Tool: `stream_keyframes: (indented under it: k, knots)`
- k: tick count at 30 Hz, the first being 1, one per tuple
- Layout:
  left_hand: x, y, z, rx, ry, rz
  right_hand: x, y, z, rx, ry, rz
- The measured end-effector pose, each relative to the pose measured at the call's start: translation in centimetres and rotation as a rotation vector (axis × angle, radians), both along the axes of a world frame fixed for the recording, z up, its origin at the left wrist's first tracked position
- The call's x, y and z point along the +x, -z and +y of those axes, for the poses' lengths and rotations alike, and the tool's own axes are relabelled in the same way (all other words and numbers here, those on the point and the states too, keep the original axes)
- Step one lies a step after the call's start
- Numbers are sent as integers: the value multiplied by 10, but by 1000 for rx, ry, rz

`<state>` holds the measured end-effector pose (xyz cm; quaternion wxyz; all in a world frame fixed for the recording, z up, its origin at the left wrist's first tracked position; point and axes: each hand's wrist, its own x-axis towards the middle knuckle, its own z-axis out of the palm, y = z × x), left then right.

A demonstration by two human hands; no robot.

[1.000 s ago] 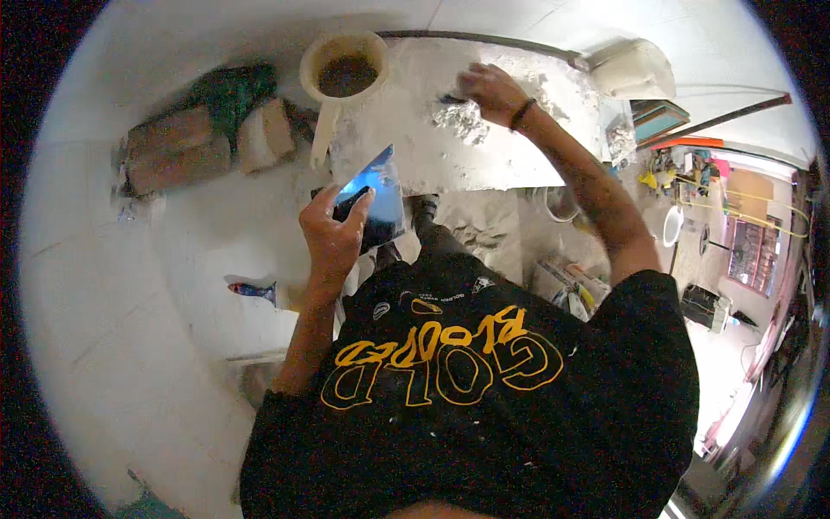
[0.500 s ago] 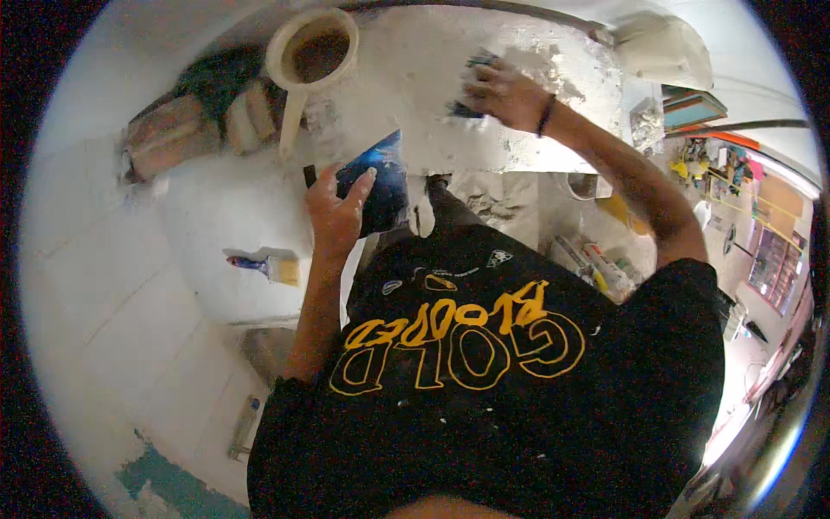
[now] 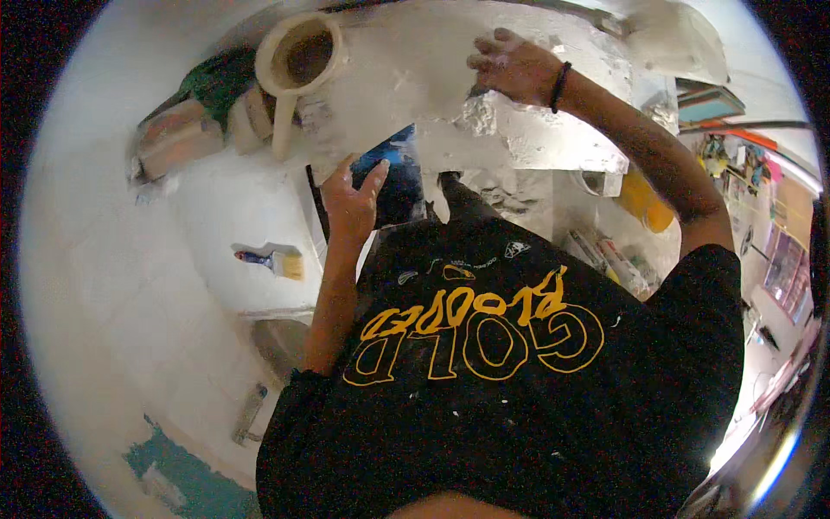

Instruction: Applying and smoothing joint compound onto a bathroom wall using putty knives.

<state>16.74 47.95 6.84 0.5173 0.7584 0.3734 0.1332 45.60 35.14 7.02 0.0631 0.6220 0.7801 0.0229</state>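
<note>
My left hand [image 3: 350, 203] grips a flat, dark blue-black sheet [image 3: 399, 177] by its side, thumb on top, at the front edge of the plaster-smeared white worktop [image 3: 372, 95]. My right hand [image 3: 514, 67] is bent over the far part of that worktop, fingers curled down. A dark edge shows under its fingers; the rest of what it holds is hidden. Just in front of it a lump of white plaster [image 3: 480, 114] is heaped on the surface. To the left stands a cream, long-handled pot [image 3: 337, 65] with brown inside.
A paintbrush [image 3: 275, 261] with a blue handle lies on a white surface at the left. Brownish blocks [image 3: 180, 138] sit beyond it. A yellow-orange container [image 3: 647, 203] stands at the right, below the worktop. A pale bag [image 3: 679, 43] is at the far right.
My right hand has swept slightly farther away, and plaster now lies heaped in front of it. My left hand still holds the dark sheet. The whole view has shifted a little.
</note>
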Motion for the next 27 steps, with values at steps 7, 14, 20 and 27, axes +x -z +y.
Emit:
stream_keyframes:
  k: [7,14,20,27]
  knots:
    - [9,9,20,-144,67,-139,-24,-65,-37,163,475,61]
    - [21,-9,55,-106,340,-55,-103,20,-53,421,1257,340]
    - [0,8,92,-61,417,-105,-118,45,33,412,1319,261]
    - [-13,31,121,-210,497,-119,-134,71,37,341,970,95]
